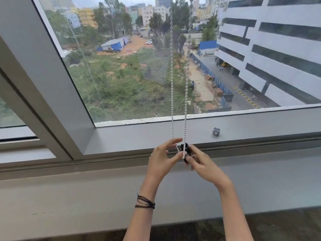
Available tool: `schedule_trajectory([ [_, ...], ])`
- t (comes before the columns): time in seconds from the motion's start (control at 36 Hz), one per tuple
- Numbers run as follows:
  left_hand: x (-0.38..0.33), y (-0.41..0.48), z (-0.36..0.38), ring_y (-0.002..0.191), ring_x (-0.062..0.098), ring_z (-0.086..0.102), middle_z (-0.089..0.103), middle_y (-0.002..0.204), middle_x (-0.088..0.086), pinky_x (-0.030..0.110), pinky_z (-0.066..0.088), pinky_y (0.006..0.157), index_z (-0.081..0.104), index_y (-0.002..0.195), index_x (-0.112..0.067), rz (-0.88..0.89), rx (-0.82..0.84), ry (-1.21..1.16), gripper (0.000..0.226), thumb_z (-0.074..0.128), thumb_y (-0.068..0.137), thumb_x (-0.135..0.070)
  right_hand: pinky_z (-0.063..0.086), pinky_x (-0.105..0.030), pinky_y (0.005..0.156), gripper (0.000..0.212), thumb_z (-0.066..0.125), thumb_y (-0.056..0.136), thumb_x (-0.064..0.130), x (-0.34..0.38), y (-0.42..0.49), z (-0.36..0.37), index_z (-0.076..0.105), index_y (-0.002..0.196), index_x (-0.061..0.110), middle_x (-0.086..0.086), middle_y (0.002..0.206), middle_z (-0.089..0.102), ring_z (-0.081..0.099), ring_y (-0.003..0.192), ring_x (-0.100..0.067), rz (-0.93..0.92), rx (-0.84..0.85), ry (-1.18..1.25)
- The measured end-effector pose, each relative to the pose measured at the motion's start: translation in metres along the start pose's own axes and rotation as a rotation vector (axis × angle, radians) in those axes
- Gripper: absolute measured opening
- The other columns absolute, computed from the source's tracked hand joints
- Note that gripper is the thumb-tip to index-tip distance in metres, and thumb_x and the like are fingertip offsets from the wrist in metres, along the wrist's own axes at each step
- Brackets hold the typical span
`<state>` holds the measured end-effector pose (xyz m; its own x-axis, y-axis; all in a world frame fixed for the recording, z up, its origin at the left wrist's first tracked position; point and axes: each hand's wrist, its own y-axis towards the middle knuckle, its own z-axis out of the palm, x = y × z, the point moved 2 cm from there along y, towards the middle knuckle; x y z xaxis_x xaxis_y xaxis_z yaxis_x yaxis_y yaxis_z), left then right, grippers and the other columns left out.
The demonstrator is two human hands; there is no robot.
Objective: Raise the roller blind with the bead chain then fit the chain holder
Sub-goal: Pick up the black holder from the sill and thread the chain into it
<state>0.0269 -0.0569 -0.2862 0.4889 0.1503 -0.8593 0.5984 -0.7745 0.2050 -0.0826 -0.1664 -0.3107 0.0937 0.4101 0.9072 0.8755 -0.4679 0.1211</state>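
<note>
A white bead chain hangs in two strands down the middle of the window, its loop ending between my hands. A small black chain holder sits at the bottom of the loop, with the chain running over it. My right hand pinches the holder from the right and below. My left hand is at the holder's left side, thumb and fingers spread around the left strand and touching the loop. The roller blind itself is out of view above.
A small grey clip-like fitting stands on the grey window frame to the right of my hands. A wide grey sill lies below. A thick slanted mullion runs on the left. Buildings and greenery show through the glass.
</note>
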Motion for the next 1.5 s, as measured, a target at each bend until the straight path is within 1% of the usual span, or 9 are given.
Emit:
schedule_trajectory([
  [0.08,0.000,0.000,0.001,0.104,-0.009,0.060,0.066,0.111,-0.025,0.029,0.050,0.092,0.062,0.113,-0.041,-0.001,-0.004,-0.007,0.037,0.073,0.081,-0.027,0.047,-0.022,0.062,0.017,0.047,0.095,0.010,0.001,0.000,0.001,0.053,0.110,0.016,-0.011,0.088,0.064,0.059,0.069,-0.005,-0.007,0.024,0.005],
  [0.19,0.000,0.000,0.002,0.105,-0.007,0.060,0.068,0.112,-0.020,0.031,0.050,0.093,0.063,0.115,-0.037,0.000,-0.017,-0.023,0.037,0.073,0.081,-0.027,0.046,-0.019,0.062,0.022,0.046,0.095,0.006,0.000,0.001,0.005,0.051,0.114,0.015,0.004,0.084,0.060,0.058,0.069,-0.002,-0.002,0.042,0.023],
  [0.36,-0.001,0.001,0.001,0.105,-0.009,0.059,0.066,0.112,-0.025,0.031,0.049,0.094,0.062,0.115,-0.039,-0.001,-0.002,-0.008,0.037,0.073,0.081,-0.029,0.047,-0.018,0.064,0.025,0.045,0.095,0.007,-0.002,0.000,0.009,0.049,0.107,0.028,0.013,0.083,0.057,0.058,0.073,-0.002,0.014,0.068,0.046],
  [0.58,0.000,0.001,0.001,0.103,-0.011,0.059,0.063,0.108,-0.031,0.025,0.048,0.091,0.062,0.112,-0.041,0.007,-0.001,-0.026,0.036,0.072,0.081,-0.027,0.050,-0.028,0.070,0.025,0.044,0.096,0.007,-0.002,0.001,0.014,0.051,0.116,0.020,0.001,0.088,0.059,0.056,0.076,-0.009,0.030,0.106,0.063],
  [0.78,0.000,0.002,0.002,0.103,-0.010,0.060,0.063,0.106,-0.032,0.020,0.047,0.091,0.062,0.112,-0.041,0.019,0.010,-0.054,0.036,0.072,0.081,-0.024,0.050,-0.019,0.067,0.024,0.045,0.095,0.005,0.002,0.005,0.014,0.051,0.112,0.021,-0.018,0.101,0.062,0.059,0.076,-0.001,-0.017,0.086,0.089],
  [0.94,-0.007,0.000,0.001,0.104,-0.008,0.059,0.065,0.108,-0.027,0.010,0.044,0.088,0.058,0.106,-0.049,0.002,0.015,-0.101,0.036,0.068,0.074,-0.038,0.051,-0.024,0.072,0.030,0.045,0.096,0.008,0.005,0.004,0.014,0.050,0.120,0.025,-0.010,0.105,0.065,0.061,0.080,-0.003,-0.036,0.051,0.158],
  [1.08,-0.008,-0.003,0.006,0.103,0.004,0.063,0.070,0.107,-0.014,0.026,0.049,0.095,0.065,0.111,-0.030,0.003,-0.045,-0.205,0.037,0.068,0.074,-0.032,0.050,-0.019,0.072,0.032,0.045,0.096,0.007,0.008,0.005,0.015,0.049,0.124,0.019,0.011,0.102,0.068,0.062,0.083,-0.002,-0.057,-0.004,0.224],
  [1.31,-0.012,-0.005,0.006,0.097,0.013,0.068,0.072,0.102,-0.009,0.048,0.055,0.087,0.066,0.104,-0.028,-0.022,-0.094,-0.318,0.029,0.068,0.075,-0.023,0.053,-0.019,0.074,0.020,0.058,0.089,0.010,0.008,0.004,0.013,0.053,0.099,0.027,0.014,0.093,0.069,0.066,0.083,-0.005,-0.102,-0.107,0.349],
  [1.5,-0.013,-0.005,0.007,0.099,0.010,0.068,0.073,0.105,-0.003,0.035,0.053,0.093,0.066,0.106,-0.020,-0.014,-0.068,-0.377,0.030,0.068,0.080,-0.006,0.051,-0.012,0.071,0.021,0.061,0.086,0.015,0.012,0.002,0.012,0.057,0.096,0.033,0.016,0.090,0.068,0.065,0.084,-0.001,-0.124,-0.172,0.376],
])
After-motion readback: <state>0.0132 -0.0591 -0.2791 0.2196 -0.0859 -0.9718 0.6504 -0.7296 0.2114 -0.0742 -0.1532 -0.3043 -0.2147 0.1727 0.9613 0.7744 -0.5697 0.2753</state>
